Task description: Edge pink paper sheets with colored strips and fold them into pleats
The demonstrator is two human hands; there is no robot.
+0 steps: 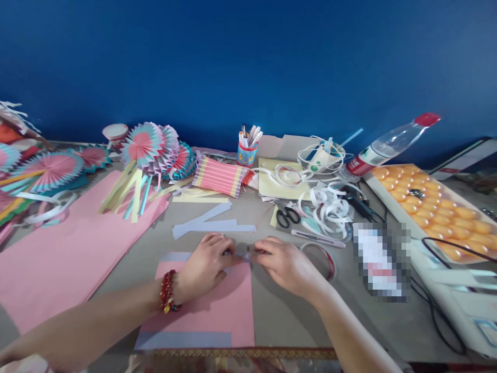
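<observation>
A pink paper sheet point(233, 316) lies at the front of the table. One lilac paper strip point(174, 256) runs along its far edge, and another lilac strip point(186, 340) lies along its near edge. My left hand point(205, 269), with a red bead bracelet at the wrist, rests on the sheet's far part. Its fingers are curled and pressed onto the far strip. Just past the sheet's right corner, my right hand point(289, 267) is closed in a pinch at that strip's right end. The fingertips partly hide what they grip. A tape roll point(330, 261) lies beside my right hand.
Loose lilac strips point(213, 225), black scissors point(288, 216) and a utility knife point(318, 238) lie beyond my hands. Large pink sheets point(73, 254) and paper rosettes point(140, 147) are at left. A bottle point(384, 147), curled white strips point(330, 207) and a cable point(438, 316) are at right.
</observation>
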